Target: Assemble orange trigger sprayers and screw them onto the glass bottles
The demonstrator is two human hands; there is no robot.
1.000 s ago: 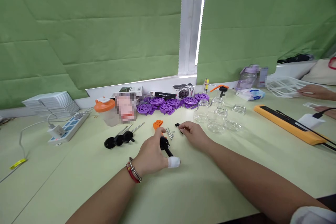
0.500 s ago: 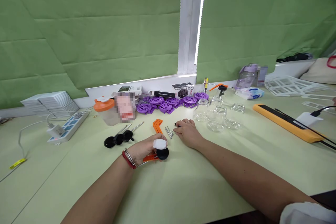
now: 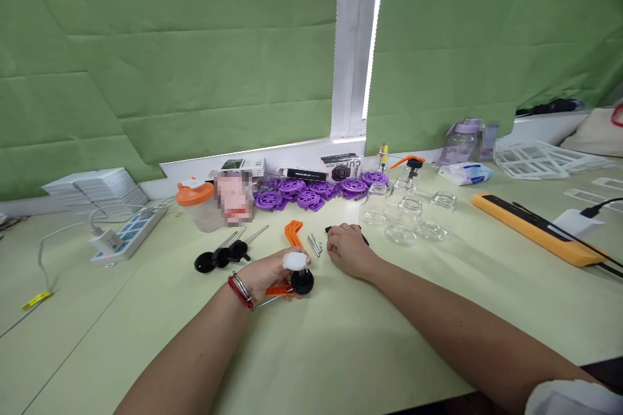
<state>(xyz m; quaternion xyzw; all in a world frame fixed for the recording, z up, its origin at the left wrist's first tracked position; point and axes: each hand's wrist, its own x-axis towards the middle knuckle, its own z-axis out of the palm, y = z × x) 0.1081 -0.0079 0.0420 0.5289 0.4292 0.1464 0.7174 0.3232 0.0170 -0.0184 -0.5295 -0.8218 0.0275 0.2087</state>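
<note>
Grasping a small assembly (image 3: pixel 302 283), the fingers of the left hand (image 3: pixel 265 275) close round it over the near middle of the desk (image 3: pixel 311 350). It shows a glossy black round disc, a bright orange piece (image 3: pixel 278 290) and a thin silvery rod (image 3: pixel 267 302) slanting toward the wrist. The right hand (image 3: pixel 351 254) curls over dark pieces (image 3: pixel 365 239) beside silvery pins (image 3: pixel 314 245); whether its fingers grip anything, I cannot tell.

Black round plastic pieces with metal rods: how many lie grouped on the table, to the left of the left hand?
3: the leftmost black round piece, the middle black round piece and the rightmost black round piece, nearest the left hand. They overlap, so more may be hidden.
</note>
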